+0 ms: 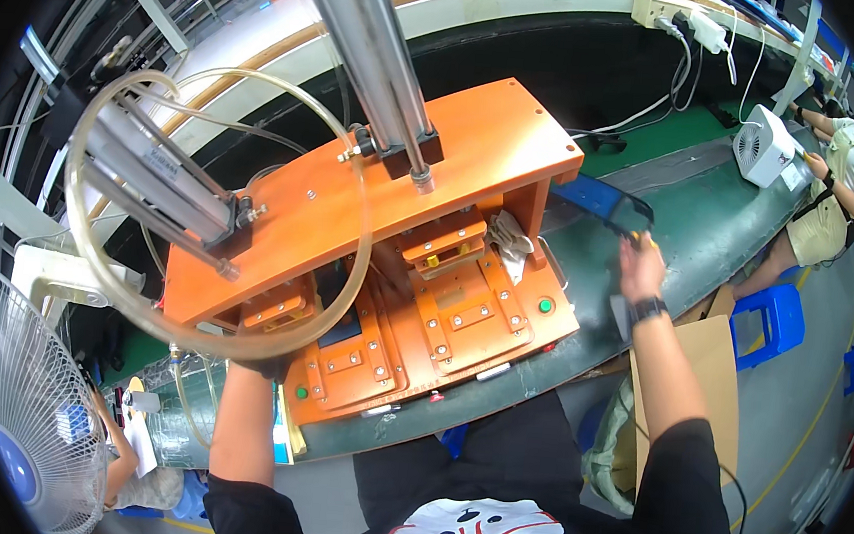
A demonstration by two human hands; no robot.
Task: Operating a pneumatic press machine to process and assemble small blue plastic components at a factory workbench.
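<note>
An orange press fixture [477, 140] with upright metal cylinders stands in front of me. My right hand [642, 271], a dark watch on its wrist, reaches to the right of it. Its fingers close at the near end of a flat, dark, rectangular panel [603, 203] with a bluish face. Something small and yellow shows at those fingertips, too small to name. My left hand [264, 363] is at the fixture's left front corner, partly behind a looped clear hose [86, 205]; its fingers are hidden. In the fixture's left bay lies a dark flat piece [340, 328].
A green-topped bench [699, 193] runs beneath the fixture. A whitish cloth [511, 244] is tucked inside its right side. A large fan [25, 406] stands at left, a small white fan [762, 146] at far right. A cardboard box [698, 389] and blue stool [769, 324] are right; other people sit on both sides.
</note>
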